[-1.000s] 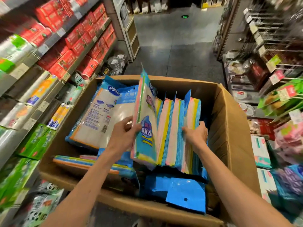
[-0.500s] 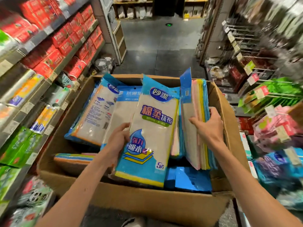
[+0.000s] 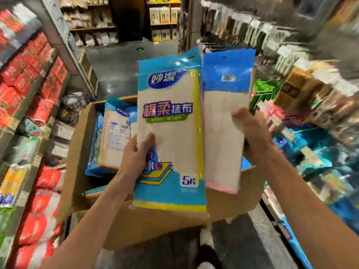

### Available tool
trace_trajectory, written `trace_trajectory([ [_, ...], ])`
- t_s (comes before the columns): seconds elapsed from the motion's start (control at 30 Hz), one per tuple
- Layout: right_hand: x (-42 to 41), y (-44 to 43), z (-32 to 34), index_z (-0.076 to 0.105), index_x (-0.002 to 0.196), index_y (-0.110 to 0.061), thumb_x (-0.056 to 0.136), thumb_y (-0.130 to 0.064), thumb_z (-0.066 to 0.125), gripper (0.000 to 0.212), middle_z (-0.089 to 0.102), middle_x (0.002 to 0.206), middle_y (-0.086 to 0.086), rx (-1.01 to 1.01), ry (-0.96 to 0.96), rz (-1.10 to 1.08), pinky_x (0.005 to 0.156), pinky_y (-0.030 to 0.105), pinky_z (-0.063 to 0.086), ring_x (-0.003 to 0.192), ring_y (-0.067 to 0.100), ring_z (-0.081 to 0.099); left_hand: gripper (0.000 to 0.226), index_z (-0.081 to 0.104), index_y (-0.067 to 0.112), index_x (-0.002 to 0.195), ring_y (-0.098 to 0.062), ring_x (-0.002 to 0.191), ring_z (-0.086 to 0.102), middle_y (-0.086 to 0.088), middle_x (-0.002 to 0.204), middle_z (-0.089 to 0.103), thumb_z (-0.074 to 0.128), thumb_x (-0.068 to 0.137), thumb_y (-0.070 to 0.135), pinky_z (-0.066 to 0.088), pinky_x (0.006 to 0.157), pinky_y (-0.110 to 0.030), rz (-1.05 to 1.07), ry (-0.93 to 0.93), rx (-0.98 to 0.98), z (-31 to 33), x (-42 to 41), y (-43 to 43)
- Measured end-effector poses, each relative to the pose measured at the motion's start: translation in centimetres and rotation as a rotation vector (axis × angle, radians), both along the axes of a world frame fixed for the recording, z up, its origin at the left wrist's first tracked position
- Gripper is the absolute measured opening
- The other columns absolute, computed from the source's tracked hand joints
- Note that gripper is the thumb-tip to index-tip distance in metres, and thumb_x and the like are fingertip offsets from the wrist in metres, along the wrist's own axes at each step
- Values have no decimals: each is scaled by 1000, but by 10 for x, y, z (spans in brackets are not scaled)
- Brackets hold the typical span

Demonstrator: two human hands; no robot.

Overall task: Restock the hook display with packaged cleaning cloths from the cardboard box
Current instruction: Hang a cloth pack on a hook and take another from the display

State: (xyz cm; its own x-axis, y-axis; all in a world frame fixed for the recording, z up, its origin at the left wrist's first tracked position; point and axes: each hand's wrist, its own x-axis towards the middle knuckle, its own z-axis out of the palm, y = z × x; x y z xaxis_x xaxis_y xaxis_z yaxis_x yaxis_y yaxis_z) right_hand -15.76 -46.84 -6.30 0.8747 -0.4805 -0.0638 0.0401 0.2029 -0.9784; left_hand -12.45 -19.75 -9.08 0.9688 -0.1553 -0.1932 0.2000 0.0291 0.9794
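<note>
My left hand grips a blue-and-white cleaning cloth pack with a yellow edge, held upright with its front facing me. My right hand grips a stack of cloth packs by its side, backs toward me, blue header and hang hole on top. Both are raised above the open cardboard box. More cloth packs lie inside the box at its left. The hook display with hanging goods and price tags is at the right, blurred.
Shelves of red packages and green and yellow packs line the left side. The aisle floor runs ahead to further shelving at the back. A shoe shows below the box.
Both hands lifted their cloth packs up out of the box to chest height. The view tilted upward and swung, blurring the right side.
</note>
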Motion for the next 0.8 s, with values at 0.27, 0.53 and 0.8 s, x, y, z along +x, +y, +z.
trace_trajectory([
  [0.27,-110,20,23,52,132,-13,58,-42,79,84,70,114,16,-41,53,7,85,54,57,98,37,68,41,67,15,107,-20,81,75,-3,92,77,74,74,38,58,65,-29,-394,-35,-1,23,-66,-22],
  [0.53,-244,-19,49,60,124,-18,49,-47,89,86,76,102,0,-215,140,-310,72,35,60,86,17,74,18,66,19,105,-13,80,75,1,96,77,70,88,19,57,63,-23,-685,-25,-36,27,-153,-101],
  [0.8,-438,-88,73,62,118,-24,34,-54,88,92,75,97,4,-401,191,-617,75,39,59,82,20,71,42,55,17,117,-10,76,72,2,97,74,71,79,24,57,58,-27,-863,-71,-295,94,-264,-242],
])
